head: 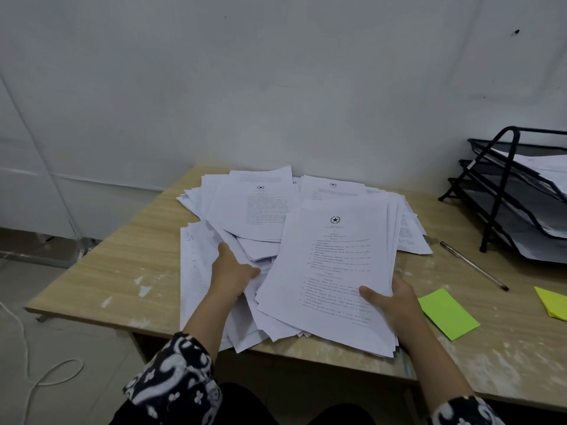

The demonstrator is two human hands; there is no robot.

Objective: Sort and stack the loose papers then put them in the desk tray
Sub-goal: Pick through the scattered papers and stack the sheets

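A messy heap of loose white printed papers (pixel 251 210) covers the middle of the wooden desk (pixel 129 259). My right hand (pixel 395 302) grips the lower right edge of a thick stack of papers (pixel 334 271), thumb on top of the printed page, lifting it slightly over the heap. My left hand (pixel 231 271) reaches into the heap to the left of that stack, its fingers tucked among the sheets and partly hidden. The black mesh desk tray (pixel 515 194) with three tiers stands at the far right and holds some papers.
A pen (pixel 474 265) lies on the desk between the heap and the tray. A green sticky pad (pixel 446 314) sits by my right hand, a yellow one (pixel 552 302) at the right edge. A white cable (pixel 27 363) trails on the floor to the left.
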